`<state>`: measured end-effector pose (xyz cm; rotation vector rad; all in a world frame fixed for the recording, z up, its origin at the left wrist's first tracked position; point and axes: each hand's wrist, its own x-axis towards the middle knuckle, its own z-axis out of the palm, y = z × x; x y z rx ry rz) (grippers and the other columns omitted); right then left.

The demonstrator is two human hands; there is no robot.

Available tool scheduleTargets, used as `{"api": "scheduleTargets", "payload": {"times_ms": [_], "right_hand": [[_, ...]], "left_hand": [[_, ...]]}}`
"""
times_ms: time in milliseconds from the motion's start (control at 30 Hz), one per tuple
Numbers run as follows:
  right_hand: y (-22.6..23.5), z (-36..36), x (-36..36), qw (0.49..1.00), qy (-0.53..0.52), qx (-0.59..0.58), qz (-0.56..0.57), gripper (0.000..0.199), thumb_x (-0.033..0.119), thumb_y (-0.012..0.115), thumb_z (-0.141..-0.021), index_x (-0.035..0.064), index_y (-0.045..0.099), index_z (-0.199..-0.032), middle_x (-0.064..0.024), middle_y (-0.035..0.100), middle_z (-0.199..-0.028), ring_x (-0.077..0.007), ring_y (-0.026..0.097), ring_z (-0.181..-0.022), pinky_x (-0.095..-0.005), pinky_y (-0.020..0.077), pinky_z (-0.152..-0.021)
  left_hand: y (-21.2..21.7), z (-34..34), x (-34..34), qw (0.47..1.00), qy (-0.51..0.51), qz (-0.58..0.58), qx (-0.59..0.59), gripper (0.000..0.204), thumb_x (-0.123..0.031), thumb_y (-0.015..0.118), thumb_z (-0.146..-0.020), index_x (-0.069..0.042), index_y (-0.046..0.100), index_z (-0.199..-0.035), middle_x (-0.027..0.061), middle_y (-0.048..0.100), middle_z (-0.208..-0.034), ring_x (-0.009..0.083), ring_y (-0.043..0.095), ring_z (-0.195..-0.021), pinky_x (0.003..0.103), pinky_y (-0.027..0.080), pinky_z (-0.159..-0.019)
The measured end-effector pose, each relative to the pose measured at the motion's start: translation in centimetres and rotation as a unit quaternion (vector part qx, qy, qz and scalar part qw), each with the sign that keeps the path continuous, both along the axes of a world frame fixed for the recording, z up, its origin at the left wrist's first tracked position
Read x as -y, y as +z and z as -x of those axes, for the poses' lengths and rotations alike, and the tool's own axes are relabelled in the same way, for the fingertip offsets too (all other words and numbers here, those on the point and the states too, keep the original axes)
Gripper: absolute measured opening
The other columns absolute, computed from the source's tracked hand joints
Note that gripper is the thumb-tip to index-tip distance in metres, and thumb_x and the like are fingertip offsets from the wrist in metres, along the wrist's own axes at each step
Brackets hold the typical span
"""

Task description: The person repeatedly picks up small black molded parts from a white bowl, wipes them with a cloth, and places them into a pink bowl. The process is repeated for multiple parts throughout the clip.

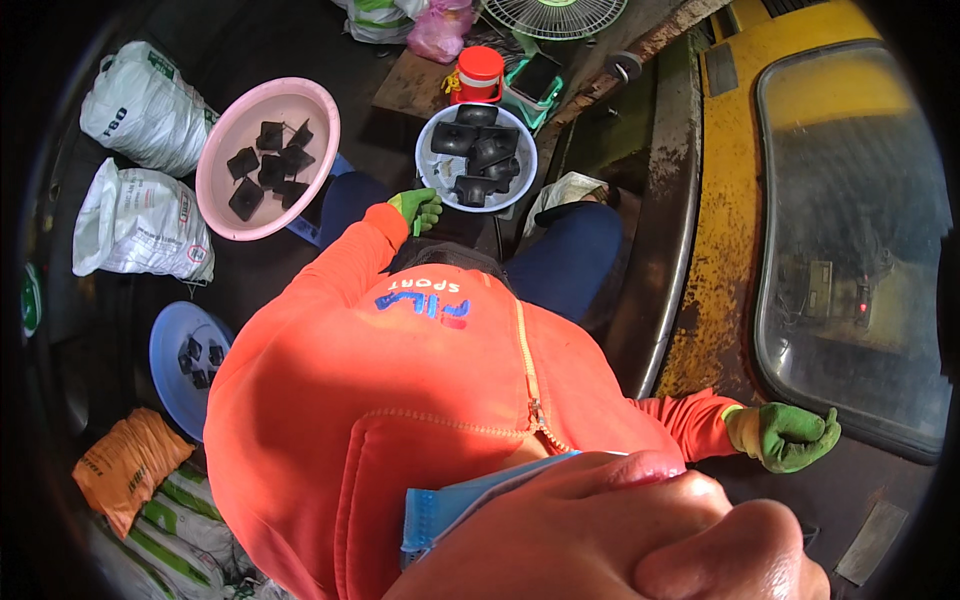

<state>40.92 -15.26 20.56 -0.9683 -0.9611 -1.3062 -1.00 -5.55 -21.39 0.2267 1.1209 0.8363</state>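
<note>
— What's the left hand [416,211] up to?

— It's in a green glove, just beside the near-left rim of a pale blue round plastic basin [424,150]. The fingers are loosely bent; from where I stand I can't tell whether they touch the rim or pinch anything.

— And inside that basin?

— Smooth, rounded black pieces [490,150], piled against one another.

— Where's the other hand?

— The right hand [790,437], gloved in green too, is well apart, nearer and far over to the right. Its fingers curl into a narrow cup by the lower edge of a dark-framed window [855,250] in a rust-marked yellow metal machine [725,200]. Can't tell if it grips something.

— What else is about?

— Left of the pale basin, a wide pink round plastic basin [222,150] carries black square-faced pieces [245,199]. Nearer, a blue round plastic basin [175,395] has smaller black bits [200,378]. Two white printed sacks [150,110] sit at the left, an orange printed bag [130,470] nearer. Beyond the pale basin are a red cylindrical lidded jug [478,70] and a pale green round fan [555,15].
</note>
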Motion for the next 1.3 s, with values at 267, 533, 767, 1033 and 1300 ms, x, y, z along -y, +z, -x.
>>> {"api": "scheduleTargets", "payload": {"times_ms": [267, 533, 767, 1033, 1300], "right_hand": [[0.1, -2.9, 0.4, 0.985, -0.054, 0.162, 0.031, 0.013, 0.001, 0.052, -0.090, -0.0061, 0.062, -0.095, -0.0147, 0.068, -0.086, -0.0252, 0.066, -0.069, -0.0352, 0.0531, -0.062], [-0.1, -3.7, 0.2, 0.981, -0.069, 0.183, 0.014, 0.016, -0.006, 0.047, -0.090, -0.0131, 0.061, -0.092, -0.0209, 0.067, -0.081, -0.0285, 0.068, -0.065, -0.0323, 0.0585, -0.060], [0.1, -2.8, 0.2, 0.979, -0.075, 0.190, 0.018, 0.017, -0.004, 0.046, -0.090, -0.0103, 0.061, -0.095, -0.0192, 0.067, -0.080, -0.0271, 0.067, -0.068, -0.0319, 0.0555, -0.063], [-5.5, 3.5, -3.6, 0.953, 0.171, 0.045, 0.247, 0.024, 0.006, 0.044, -0.093, -0.0079, 0.058, -0.106, -0.0186, 0.064, -0.097, -0.0265, 0.063, -0.083, -0.0351, 0.0519, -0.075], [-24.1, 16.3, -12.3, 0.392, 0.543, -0.295, 0.681, 0.028, 0.020, 0.059, -0.092, 0.0027, 0.061, -0.114, -0.0047, 0.063, -0.101, -0.0125, 0.057, -0.093, -0.0262, 0.0449, -0.082]], "left_hand": [[-1.2, 0.2, -0.6, 0.999, 0.004, 0.014, 0.034, 0.024, -0.032, 0.057, -0.091, -0.008, 0.059, -0.091, 0.0019, 0.060, -0.072, 0.0145, 0.056, -0.058, 0.028, 0.046, -0.052], [-0.9, 0.1, -0.7, 1.000, 0.007, 0.013, 0.009, 0.028, -0.032, 0.056, -0.092, -0.005, 0.059, -0.100, 0.0041, 0.060, -0.078, 0.0155, 0.055, -0.061, 0.029, 0.047, -0.053], [0.6, -0.2, -0.3, 0.999, 0.017, -0.015, 0.024, 0.030, -0.034, 0.054, -0.094, -0.005, 0.060, -0.101, -0.0008, 0.051, -0.065, 0.0113, 0.045, -0.051, 0.027, 0.041, -0.049], [6.8, 0.4, 0.0, 0.989, -0.093, -0.107, 0.050, 0.044, -0.037, 0.050, -0.094, -0.001, 0.053, -0.119, -0.0019, 0.042, -0.062, 0.0111, 0.041, -0.051, 0.025, 0.037, -0.039], [13.9, -2.7, 0.0, 0.975, -0.017, -0.216, 0.043, 0.044, -0.029, 0.044, -0.098, 0.003, 0.051, -0.128, 0.0142, 0.057, -0.117, 0.0228, 0.056, -0.096, 0.033, 0.050, -0.079]]}}
